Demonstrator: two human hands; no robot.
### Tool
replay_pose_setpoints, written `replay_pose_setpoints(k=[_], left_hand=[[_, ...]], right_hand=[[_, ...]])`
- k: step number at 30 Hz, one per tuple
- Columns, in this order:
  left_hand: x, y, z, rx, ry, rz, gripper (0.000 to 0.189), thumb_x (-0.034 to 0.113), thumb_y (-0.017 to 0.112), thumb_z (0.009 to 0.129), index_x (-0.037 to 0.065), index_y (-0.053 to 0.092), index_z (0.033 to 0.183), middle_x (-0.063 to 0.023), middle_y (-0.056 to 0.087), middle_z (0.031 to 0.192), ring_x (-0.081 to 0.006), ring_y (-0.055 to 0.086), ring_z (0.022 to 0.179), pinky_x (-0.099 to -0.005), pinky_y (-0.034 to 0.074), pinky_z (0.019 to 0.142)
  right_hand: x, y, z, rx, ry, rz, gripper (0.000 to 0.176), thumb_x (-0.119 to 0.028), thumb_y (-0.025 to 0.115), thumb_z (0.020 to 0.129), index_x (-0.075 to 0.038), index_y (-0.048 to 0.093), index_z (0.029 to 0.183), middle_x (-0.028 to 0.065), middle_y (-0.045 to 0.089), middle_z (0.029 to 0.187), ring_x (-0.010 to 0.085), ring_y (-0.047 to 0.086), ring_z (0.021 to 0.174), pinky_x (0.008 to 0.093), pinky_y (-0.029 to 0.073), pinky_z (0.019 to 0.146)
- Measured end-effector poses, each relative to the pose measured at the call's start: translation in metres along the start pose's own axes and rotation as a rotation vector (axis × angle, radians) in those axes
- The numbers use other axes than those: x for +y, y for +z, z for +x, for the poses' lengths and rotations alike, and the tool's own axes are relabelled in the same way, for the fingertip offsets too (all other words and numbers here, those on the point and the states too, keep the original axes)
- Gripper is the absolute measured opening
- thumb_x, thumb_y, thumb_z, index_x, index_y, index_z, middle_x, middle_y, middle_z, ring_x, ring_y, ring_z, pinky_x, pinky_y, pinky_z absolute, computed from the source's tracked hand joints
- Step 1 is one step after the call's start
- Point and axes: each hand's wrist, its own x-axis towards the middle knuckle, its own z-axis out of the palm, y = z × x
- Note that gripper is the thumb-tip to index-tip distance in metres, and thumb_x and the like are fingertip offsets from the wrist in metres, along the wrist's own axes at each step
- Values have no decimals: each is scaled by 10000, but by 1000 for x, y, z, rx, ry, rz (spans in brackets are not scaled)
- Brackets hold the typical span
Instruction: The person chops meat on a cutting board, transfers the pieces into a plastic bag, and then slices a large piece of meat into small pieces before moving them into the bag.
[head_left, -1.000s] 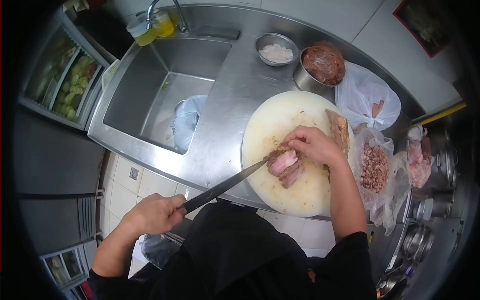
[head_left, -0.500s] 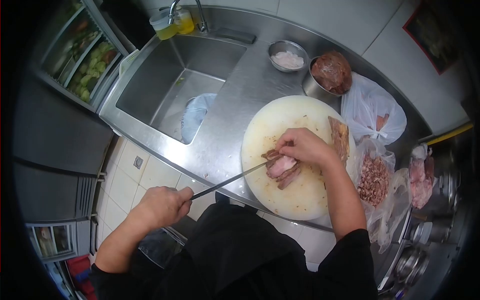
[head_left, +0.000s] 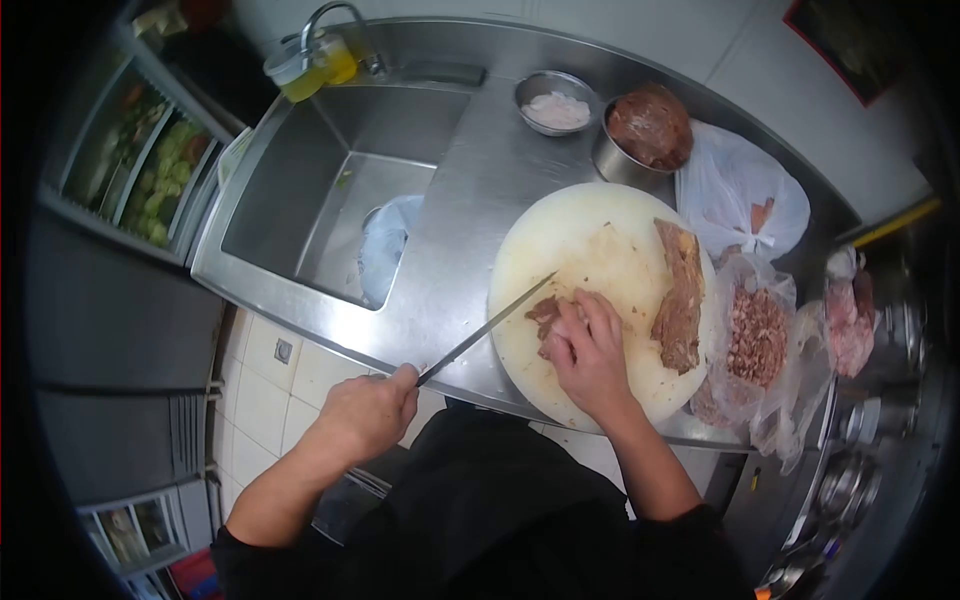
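My left hand is closed round the handle of a long, thin knife. Its blade points up and right, with the tip over the round white cutting board, just above some small cut meat. Bent over that meat is my right hand, its fingers gathered on it and hiding much of it. A long brown slab of meat lies on the board's right side, apart from both hands.
A sink holding a pale blue cloth or bag is at the left. Behind the board stand a bowl of white pieces and a metal pot of dark meat. Plastic bags and bagged chopped meat are on the right.
The knife has come away from the cut meat, its tip now above it. My right hand has moved down and covers more of the meat. The whole view has shifted slightly.
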Motion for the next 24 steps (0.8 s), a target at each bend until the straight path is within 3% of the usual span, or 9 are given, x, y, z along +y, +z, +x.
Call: replay_pose_setpoints(k=[3,7,8,10,14,19,21,24], left_hand=[[0,-10,13,73,47,27,146,193,565,998,49,543,998,-235,661,706,-447,674,735,-551,526,689],[20,-28,27,70,166,146,130,181,539,1016,58,519,1056,-201,682,789,-436,678,695,-531,550,674],[25,-32,32,-35,143,186,146,187,507,1018,71,530,1103,-218,690,916,-438,705,760,-528,572,698],[26,-32,40,-95,142,280,162,182,520,1006,68,520,1120,-222,688,908,-432,710,784,-522,573,703],[25,-51,42,-199,122,423,197,153,527,984,63,496,1157,-222,702,896,-419,722,817,-513,575,704],[44,-29,96,-219,161,307,184,108,465,989,55,487,1163,-251,728,915,-411,731,871,-523,573,741],[49,-32,104,-221,163,310,183,112,456,993,54,487,1164,-254,728,921,-420,730,878,-527,570,755],[57,-62,72,-308,90,334,191,128,469,995,53,485,1170,-250,732,932,-429,730,891,-537,569,778]], right_hand=[[-6,0,5,57,-1,-73,407,-150,694,873,-43,676,1265,211,565,1359,439,514,1235,500,432,1057],[-25,-11,8,172,87,-130,288,-129,702,838,-91,718,1123,143,586,1187,360,537,1079,459,444,944],[-24,-8,9,163,83,-137,263,-126,704,830,-98,720,1091,126,583,1149,343,534,1050,455,442,918],[-22,3,14,177,80,-140,198,-126,711,811,-112,722,1008,87,575,1082,319,530,1028,463,443,881],[-22,12,19,183,122,-150,150,-125,696,805,-99,701,953,97,572,1071,325,532,1026,463,451,881],[-21,9,23,98,127,-159,140,-134,681,808,-82,669,938,117,570,1059,335,537,1022,472,459,876],[-19,11,22,171,118,-126,171,-142,684,809,-78,661,965,118,573,1053,338,537,1018,474,459,869],[-15,14,21,215,101,-92,207,-152,692,806,-70,650,991,119,577,1055,342,542,1019,475,460,871]])
